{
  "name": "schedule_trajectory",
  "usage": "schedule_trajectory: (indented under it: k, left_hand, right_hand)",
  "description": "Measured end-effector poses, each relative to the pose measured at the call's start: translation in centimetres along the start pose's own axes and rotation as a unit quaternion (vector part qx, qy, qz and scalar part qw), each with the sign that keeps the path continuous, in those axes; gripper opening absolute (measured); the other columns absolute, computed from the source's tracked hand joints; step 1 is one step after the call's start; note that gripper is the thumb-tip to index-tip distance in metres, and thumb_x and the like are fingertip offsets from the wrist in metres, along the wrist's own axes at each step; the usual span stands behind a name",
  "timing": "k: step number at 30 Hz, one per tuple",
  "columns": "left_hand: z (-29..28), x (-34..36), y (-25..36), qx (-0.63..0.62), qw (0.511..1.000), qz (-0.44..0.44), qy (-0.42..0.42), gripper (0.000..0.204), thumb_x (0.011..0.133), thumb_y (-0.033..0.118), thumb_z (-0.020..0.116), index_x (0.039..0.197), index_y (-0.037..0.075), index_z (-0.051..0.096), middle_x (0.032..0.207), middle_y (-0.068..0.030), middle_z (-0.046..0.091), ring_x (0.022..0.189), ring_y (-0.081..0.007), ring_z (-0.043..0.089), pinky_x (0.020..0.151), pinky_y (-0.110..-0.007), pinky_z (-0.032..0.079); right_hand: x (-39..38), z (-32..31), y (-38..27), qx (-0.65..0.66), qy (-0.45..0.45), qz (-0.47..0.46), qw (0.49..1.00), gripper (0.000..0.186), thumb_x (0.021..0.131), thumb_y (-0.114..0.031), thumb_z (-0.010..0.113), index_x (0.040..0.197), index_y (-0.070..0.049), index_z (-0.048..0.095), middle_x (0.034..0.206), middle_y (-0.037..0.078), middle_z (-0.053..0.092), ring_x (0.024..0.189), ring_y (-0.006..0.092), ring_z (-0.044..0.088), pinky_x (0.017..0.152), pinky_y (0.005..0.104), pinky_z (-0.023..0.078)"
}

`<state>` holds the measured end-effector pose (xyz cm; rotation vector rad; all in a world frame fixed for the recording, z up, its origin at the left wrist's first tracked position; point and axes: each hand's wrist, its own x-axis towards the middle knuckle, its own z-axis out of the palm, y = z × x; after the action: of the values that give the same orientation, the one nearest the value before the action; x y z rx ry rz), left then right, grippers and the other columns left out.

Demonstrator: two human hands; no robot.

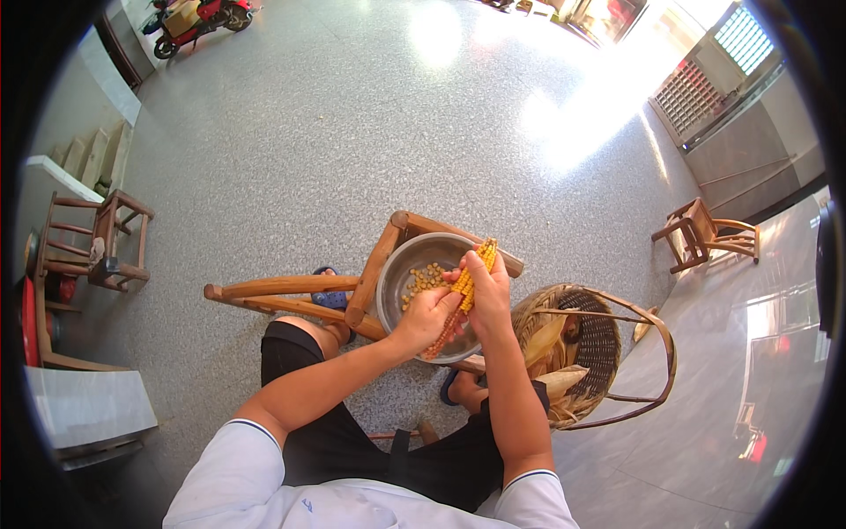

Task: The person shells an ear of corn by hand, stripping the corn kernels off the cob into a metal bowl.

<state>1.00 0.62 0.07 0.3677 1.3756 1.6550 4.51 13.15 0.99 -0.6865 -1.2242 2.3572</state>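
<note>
A corn cob slants between my two hands above a metal basin. Yellow kernels cover its upper part, while the lower end is stripped to the reddish core. My left hand grips the lower part, its thumb against the rows of kernels. Higher up, my right hand is wrapped round the cob. Loose kernels lie in the basin, which rests on an overturned wooden chair. The cob and my hands hide part of the basin.
A woven basket with a tall handle stands at my right, holding corn with dry husks. Wooden chairs stand at the left and right. A red scooter is parked at the far left.
</note>
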Motion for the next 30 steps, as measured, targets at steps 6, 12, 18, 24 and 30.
schedule_trajectory:
  k: [6,12,18,24,30]
  left_hand:
    - [-0.3,0.5,-0.6,-0.088,0.995,-0.036,0.016,0.032,0.102,0.022,0.035,0.106,-0.002,0.055,0.084,-0.0091,0.064,0.067,-0.0145,0.064,0.056,-0.026,0.053]
    - [0.3,0.4,0.3,-0.106,0.993,-0.007,0.058,0.031,0.099,0.026,0.046,0.111,-0.001,0.055,0.085,-0.0083,0.064,0.064,-0.0133,0.064,0.049,-0.024,0.051]
    - [-0.2,-0.1,0.7,0.072,0.997,0.000,-0.001,0.031,0.098,0.030,0.054,0.103,0.000,0.058,0.081,-0.0062,0.064,0.063,-0.0117,0.064,0.048,-0.022,0.049]
    - [-0.2,-0.1,0.3,0.061,0.998,0.003,-0.009,0.030,0.100,0.028,0.049,0.096,0.000,0.059,0.077,-0.0056,0.062,0.058,-0.0111,0.061,0.046,-0.022,0.046]
    - [-0.1,-0.2,0.2,0.081,0.997,0.016,-0.009,0.030,0.102,0.026,0.043,0.099,-0.001,0.057,0.077,-0.0058,0.061,0.059,-0.0119,0.061,0.046,-0.023,0.046]
  right_hand:
    - [0.3,-0.2,0.2,0.027,-0.008,-0.001,1.000,0.016,0.097,-0.014,0.054,0.108,-0.006,0.046,0.085,0.004,0.054,0.071,0.0144,0.060,0.071,0.0333,0.058]
    - [0.6,-0.7,0.5,0.013,0.028,-0.023,0.999,0.018,0.096,-0.015,0.056,0.106,-0.005,0.045,0.084,0.005,0.055,0.072,0.0156,0.062,0.069,0.0325,0.058]
    - [0.3,-0.2,0.1,-0.005,0.034,-0.009,0.999,0.015,0.097,-0.016,0.054,0.103,-0.005,0.046,0.089,0.006,0.057,0.078,0.0184,0.064,0.071,0.0351,0.058]
    - [0.5,-0.6,0.1,-0.001,0.011,-0.014,1.000,0.014,0.097,-0.015,0.053,0.104,-0.005,0.044,0.088,0.006,0.056,0.077,0.0163,0.061,0.066,0.0322,0.056]
    - [0.4,-0.4,0.0,0.008,0.016,-0.018,1.000,0.014,0.097,-0.014,0.053,0.105,-0.006,0.044,0.087,0.005,0.054,0.072,0.0133,0.058,0.063,0.0302,0.054]
